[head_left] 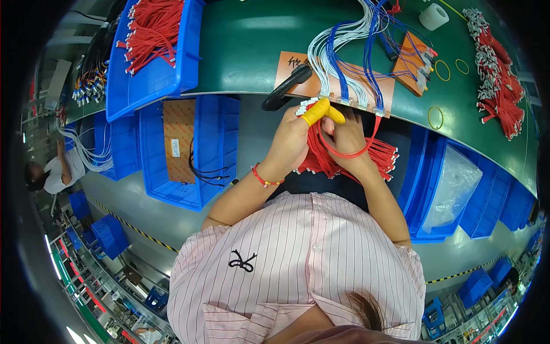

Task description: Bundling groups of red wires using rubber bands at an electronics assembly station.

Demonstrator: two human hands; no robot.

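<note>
My left hand (294, 137), with a yellow finger cot on it, is closed around a bunch of red cables with white connectors (305, 107) sticking out at the top. Right beside it, my right hand (349, 140) has its fingers curled in at the front edge of a brown test board (366, 83); what they pinch is hidden. White wires (326, 54) and blue wires (372, 63) run down the board to connectors along that edge. From the rightmost connector a red cable (375, 132) loops below my right wrist toward the left hand. More red cables (381, 155) lie on my lap.
A black clamp-like handle (286, 87) juts over the green table's (246, 57) edge. On the table are a blue bin (154, 80) of red cables, an orange box (413, 63), a white roll (433, 17), rubber bands (436, 117) and a red cable pile (497, 80). Blue crates (217, 155) stand below.
</note>
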